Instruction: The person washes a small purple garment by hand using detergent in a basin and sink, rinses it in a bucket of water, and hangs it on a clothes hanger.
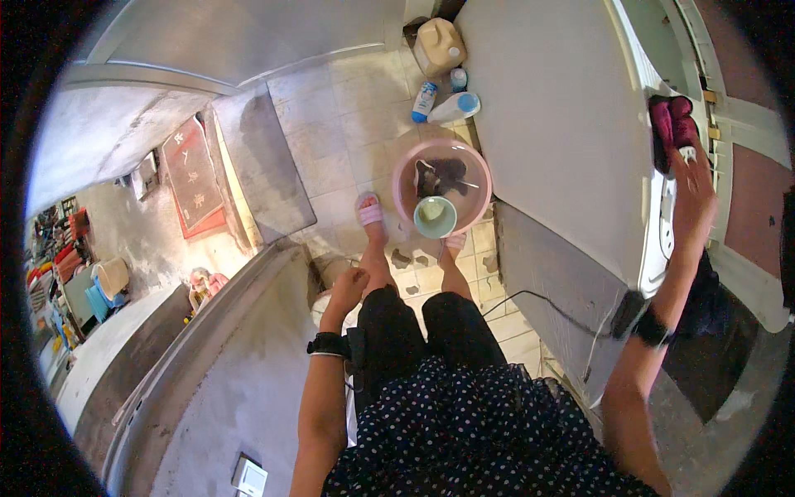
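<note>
Pink/blk shoes (681,123) just past R hand (694,192), w/ fingertips touching.

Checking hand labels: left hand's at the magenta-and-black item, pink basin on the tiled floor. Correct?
One slip: the head view shows the right hand at the magenta-and-black item, not the left. Pink basin on the tiled floor stands.
</note>
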